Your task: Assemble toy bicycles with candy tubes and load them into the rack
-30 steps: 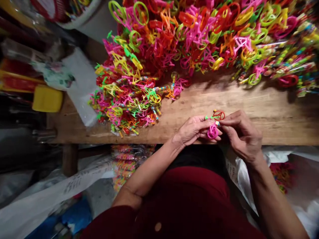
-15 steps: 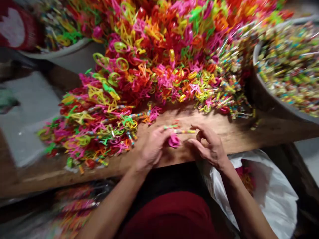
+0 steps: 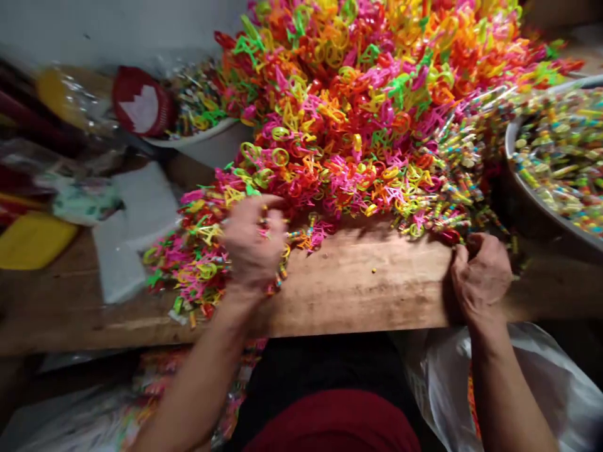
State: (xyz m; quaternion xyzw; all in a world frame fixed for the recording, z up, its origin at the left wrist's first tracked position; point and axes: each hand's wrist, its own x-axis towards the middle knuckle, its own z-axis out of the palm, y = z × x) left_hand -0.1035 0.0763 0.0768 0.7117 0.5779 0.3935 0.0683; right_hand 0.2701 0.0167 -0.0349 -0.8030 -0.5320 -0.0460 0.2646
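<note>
My left hand (image 3: 252, 245) is over the left part of a heap of small bright plastic toys (image 3: 325, 119) in pink, yellow, green, orange and red. It is blurred; its fingers look curved and apart, and I see nothing held in them. My right hand (image 3: 483, 273) rests at the board's right side, by thin tubes with coloured candy-like beads (image 3: 464, 179). Its fingers are closed, thumb near the tubes; whatever may be between them is hidden. Toys and tubes lie mixed in the smaller pile (image 3: 195, 251) under my left hand.
A large basin (image 3: 511, 163) of filled tubes stands at right, another tub (image 3: 211, 141) behind at left. White plastic sheets (image 3: 120, 263) and a yellow object (image 3: 38, 242) lie left on the wooden board (image 3: 348, 295). A white bag (image 3: 447, 370) sits below its front edge.
My hands have moved apart, the left to the pile, the right toward the basin. The pink toy and tube have left the middle of the board. The view has shifted left.
</note>
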